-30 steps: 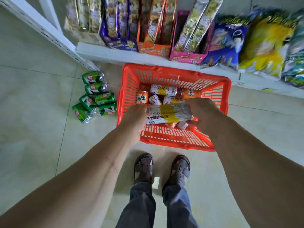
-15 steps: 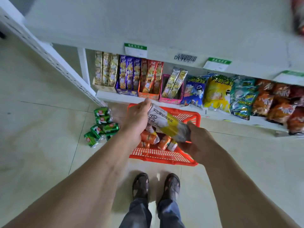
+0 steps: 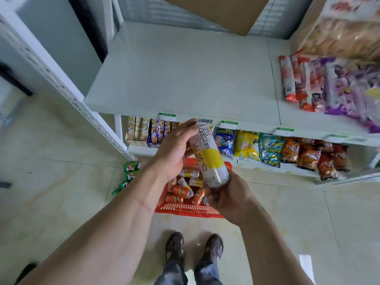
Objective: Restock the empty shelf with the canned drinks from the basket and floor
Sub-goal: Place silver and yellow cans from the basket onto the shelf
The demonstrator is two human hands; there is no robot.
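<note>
A tall white can with a yellow circle (image 3: 211,159) is held in the air just below the front edge of the bare white shelf (image 3: 185,79), top end up and tilted left. My right hand (image 3: 228,197) grips its bottom end. My left hand (image 3: 174,149) lies against its upper left side, fingers fairly straight. Below the hands a red basket (image 3: 185,209) on the floor holds several orange and white cans (image 3: 182,191). Green cans (image 3: 129,171) lie on the floor left of the basket.
Snack bags (image 3: 329,85) fill the right part of the same shelf. The lower shelf (image 3: 141,150) is packed with boxes and chip bags. A white perforated upright (image 3: 61,87) runs along the left. My sandalled feet (image 3: 195,245) stand on the tiled floor.
Both hands have lifted the white and yellow can out of the basket up to shelf height, turning it from lying crosswise to nearly upright. My view has risen to the bare shelf.
</note>
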